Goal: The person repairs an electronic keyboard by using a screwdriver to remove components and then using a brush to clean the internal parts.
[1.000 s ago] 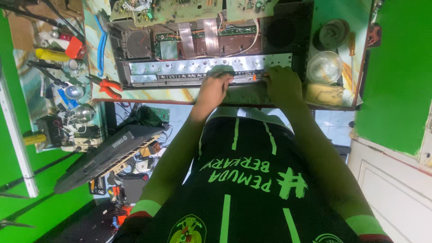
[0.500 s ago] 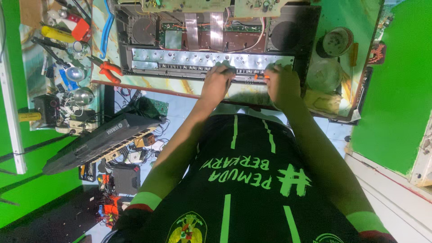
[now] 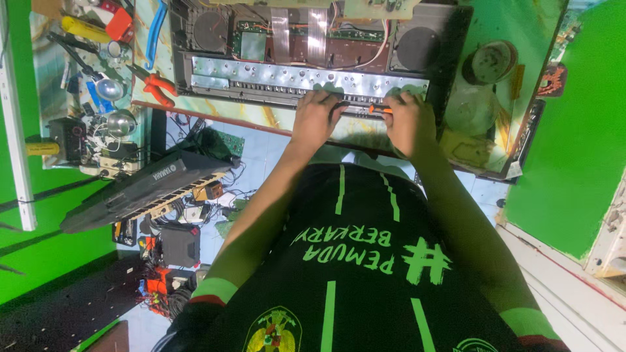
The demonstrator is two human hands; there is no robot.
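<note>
An opened electronic keyboard (image 3: 261,45) lies on the marbled table, showing two round speakers, circuit boards, ribbon cables and a long silver metal strip (image 3: 254,70). My left hand (image 3: 316,116) rests with curled fingers on the strip's front edge, holding nothing that I can see. Right beside it, my right hand (image 3: 409,122) grips a small orange-handled screwdriver (image 3: 378,109), whose tip points left toward my left hand at the strip. Both arms reach forward over my black and green shirt.
Red-handled pliers (image 3: 156,86) and a blue tool (image 3: 154,29) lie left of the keyboard. Further left is a cluttered shelf (image 3: 91,78) with tools. A second black keyboard (image 3: 143,189) leans below the table over floor clutter. A round part (image 3: 493,62) sits at right. Green walls flank both sides.
The view has tilted so the table sits lower in the frame. Both hands stay at the keyboard's front edge, the right one still on the screwdriver.
</note>
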